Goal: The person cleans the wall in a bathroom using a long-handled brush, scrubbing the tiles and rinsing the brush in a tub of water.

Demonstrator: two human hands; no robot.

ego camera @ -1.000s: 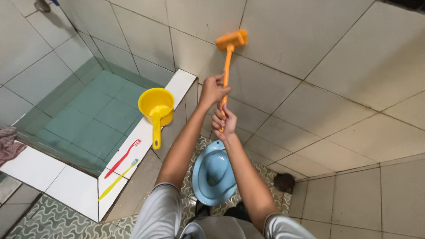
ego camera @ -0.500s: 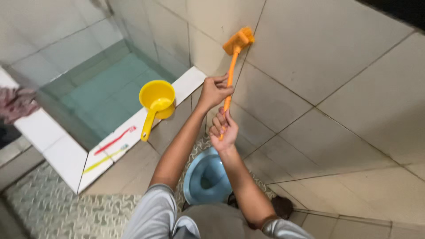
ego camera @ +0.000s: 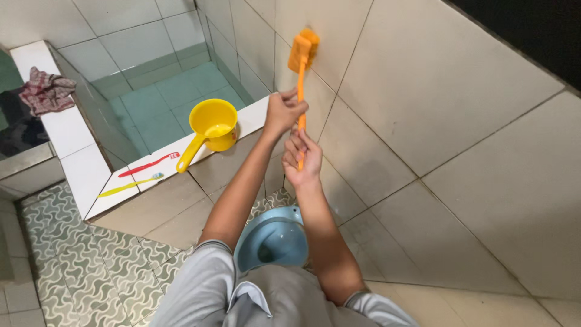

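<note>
Since a second ago the orange brush head has slid left along the wall, and the view has swung so the water tank sits further up and left. Nearest, grey sleeves and bare forearms reach up over a blue squat toilet [ego camera: 272, 240] set in the patterned floor [ego camera: 72, 254]. Both hands are closed around the handle of the long orange brush [ego camera: 301, 91]: the right hand [ego camera: 301, 160] lower down, the left hand [ego camera: 283, 112] just above it. The brush head presses against the beige tiled wall [ego camera: 423, 103], well above the hands. Left of the hands, a yellow dipper [ego camera: 212, 127] stands on the white tiled ledge [ego camera: 78, 169] of the tank, with a red toothbrush [ego camera: 148, 164] and a yellow toothbrush [ego camera: 130, 184] lying side by side nearer the corner. Farther off, a crumpled checked cloth [ego camera: 46, 91] lies on the ledge's far end.
</note>
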